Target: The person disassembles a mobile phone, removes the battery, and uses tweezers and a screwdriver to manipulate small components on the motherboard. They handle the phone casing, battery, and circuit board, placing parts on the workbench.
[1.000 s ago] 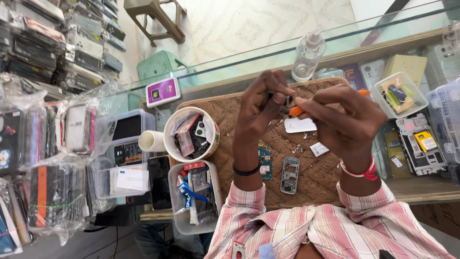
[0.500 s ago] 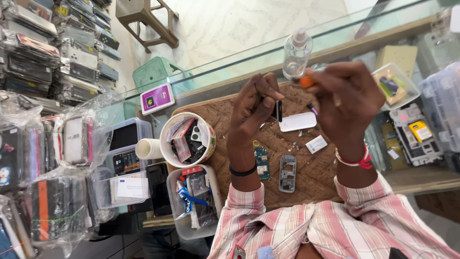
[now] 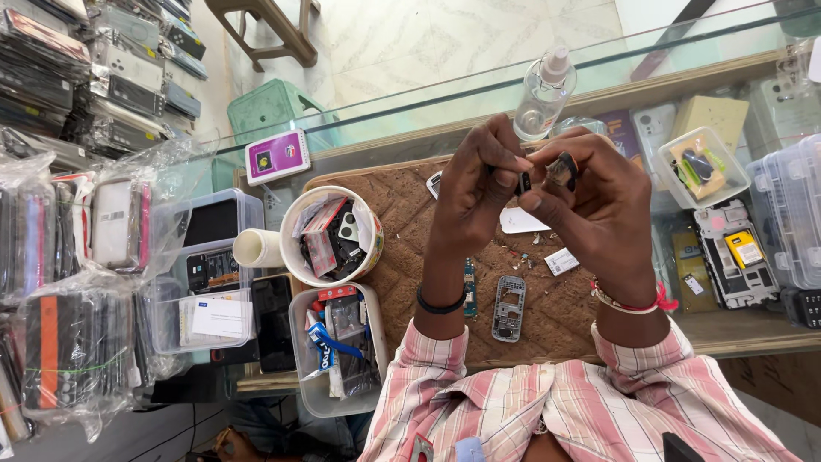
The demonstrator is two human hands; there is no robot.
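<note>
Small black part pinched between both raised hands (left hand, right hand).

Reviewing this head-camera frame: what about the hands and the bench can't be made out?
- Small dark part between the left hand and right hand: fingers cover most of it, kind unclear.
- Second dark piece in the right hand: half hidden by fingertips.
- Tiny bits on the brown mat: too small to tell.
- Clear box at right: cut off by the edge.

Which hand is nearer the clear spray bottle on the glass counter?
Right. The right hand is just below the spray bottle, fingertips almost under it; the left hand sits lower and further to its left.
</note>
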